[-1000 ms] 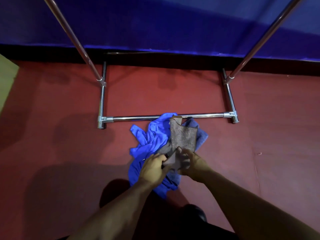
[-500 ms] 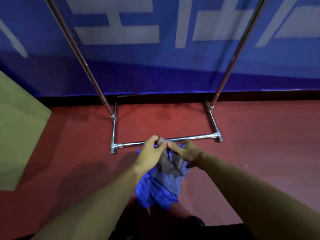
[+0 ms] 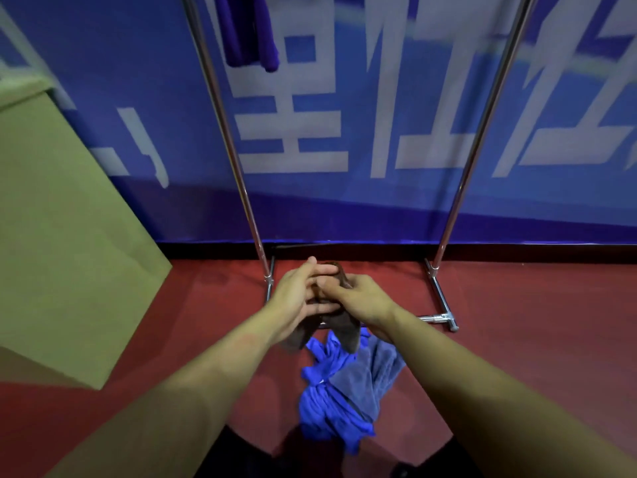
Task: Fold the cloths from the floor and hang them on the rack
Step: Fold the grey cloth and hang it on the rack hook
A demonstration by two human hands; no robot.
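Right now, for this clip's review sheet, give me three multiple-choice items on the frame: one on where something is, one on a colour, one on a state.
1. Where does the purple cloth hang?
A. near the rack's left pole
B. on the green box
C. by the right pole

2. What colour is the cloth held in both hands?
A. yellow
B. brown
C. white

3. How do the blue cloths lie?
A. folded in a neat stack
B. hung on the base bar
C. crumpled on the floor

Answers:
1 A: it hangs just beside the left pole.
2 B: the left hand and right hand grip a brown cloth.
3 C: they lie heaped on the red floor.
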